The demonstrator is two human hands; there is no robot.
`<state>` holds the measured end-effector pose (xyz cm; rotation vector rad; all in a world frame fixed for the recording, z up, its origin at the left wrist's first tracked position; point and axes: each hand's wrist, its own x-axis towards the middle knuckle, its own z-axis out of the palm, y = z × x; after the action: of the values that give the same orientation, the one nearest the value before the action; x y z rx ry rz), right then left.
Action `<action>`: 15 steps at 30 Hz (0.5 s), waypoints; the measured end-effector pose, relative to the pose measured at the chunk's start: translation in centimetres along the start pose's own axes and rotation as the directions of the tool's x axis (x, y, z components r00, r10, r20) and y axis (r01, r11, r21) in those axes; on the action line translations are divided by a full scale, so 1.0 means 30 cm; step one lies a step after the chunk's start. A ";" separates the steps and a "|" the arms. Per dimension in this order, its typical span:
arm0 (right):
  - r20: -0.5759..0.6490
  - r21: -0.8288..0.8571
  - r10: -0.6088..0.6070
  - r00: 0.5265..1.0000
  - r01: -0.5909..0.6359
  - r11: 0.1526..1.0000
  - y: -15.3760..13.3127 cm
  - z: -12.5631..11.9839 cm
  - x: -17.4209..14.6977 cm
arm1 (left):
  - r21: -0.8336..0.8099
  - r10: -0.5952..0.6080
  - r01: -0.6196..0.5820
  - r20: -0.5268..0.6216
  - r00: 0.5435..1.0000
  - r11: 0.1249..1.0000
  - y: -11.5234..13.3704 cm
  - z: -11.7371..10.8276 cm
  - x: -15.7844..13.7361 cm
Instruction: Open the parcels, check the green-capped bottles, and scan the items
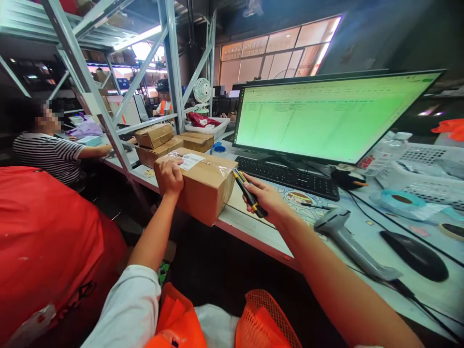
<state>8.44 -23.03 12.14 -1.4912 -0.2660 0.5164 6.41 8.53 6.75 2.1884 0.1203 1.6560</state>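
Observation:
A brown cardboard box (197,193) rests at the front edge of the desk, partly overhanging it. Clear tape runs along its top, and a white label lies near its far left corner. My left hand (171,176) grips the left part of the box, fingers curled over the top edge. In my right hand (266,195) is a black and yellow utility knife (250,195), its front end pointing at the taped right end of the box. I cannot tell whether the blade touches the tape.
More cardboard boxes (154,136) are stacked behind, beside a metal rack post (174,67). A monitor (326,116), keyboard (290,176), barcode scanner (351,244) and mouse (415,255) occupy the right. A red sack (54,251) bulges at left, near a seated person (47,150).

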 end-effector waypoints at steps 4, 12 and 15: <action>-0.027 0.025 0.015 1.000 -0.014 1.000 0.020 0.040 -0.055 | 0.000 -0.008 0.008 -0.032 0.999 1.000 0.003 -0.002 -0.025; 0.106 0.047 0.005 0.994 -0.010 0.999 0.110 0.072 -0.160 | -0.016 0.005 -0.006 -0.047 0.999 1.000 0.001 -0.005 -0.013; 0.034 -0.123 0.004 0.999 0.001 0.992 0.061 -0.030 -0.163 | -0.072 0.063 -0.069 -0.083 0.995 0.995 0.000 -0.018 -0.023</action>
<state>4.33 -26.17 10.97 -1.6028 -0.3285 0.5353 5.69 8.47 6.26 2.0916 0.0073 1.7567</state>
